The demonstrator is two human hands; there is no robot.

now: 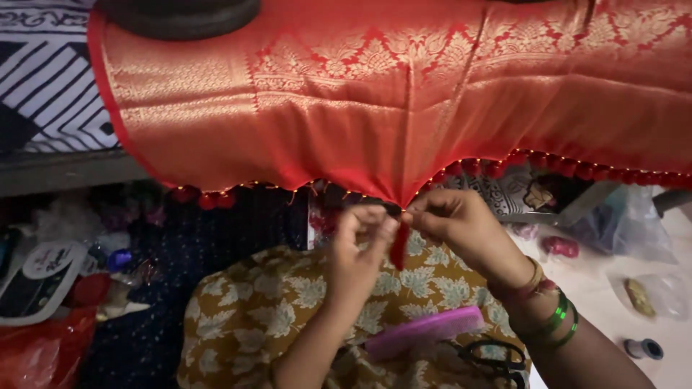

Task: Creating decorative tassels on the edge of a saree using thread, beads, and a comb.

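In the head view, a red silk cloth woven with gold floral bands [404, 94] is seen draped over a raised edge, its lower hem pulled down into a point between the two hands. Along that hem a row of small red tassel balls with gold beads [577, 169] is strung, finished on the right stretch and on a short stretch at the left. The left hand [360, 248] is closed, its fingertips pinched on the hem at the point, and the right hand [461, 227], with green and gold bangles at the wrist, is pinched on the same spot, the two touching. A short red thread tassel [398, 245] hangs just below the pinch. On the lap, covered by mustard fabric printed with pale leaves [288, 302], a pink plastic comb [425, 331] lies beside black-handled scissors [497, 360]. A small thread spool [644, 349] rests well apart on the pale floor at the right. The step in hand is judged to be the knotting of a tassel onto the hem; a tight, steady pull on the thread would be called for.
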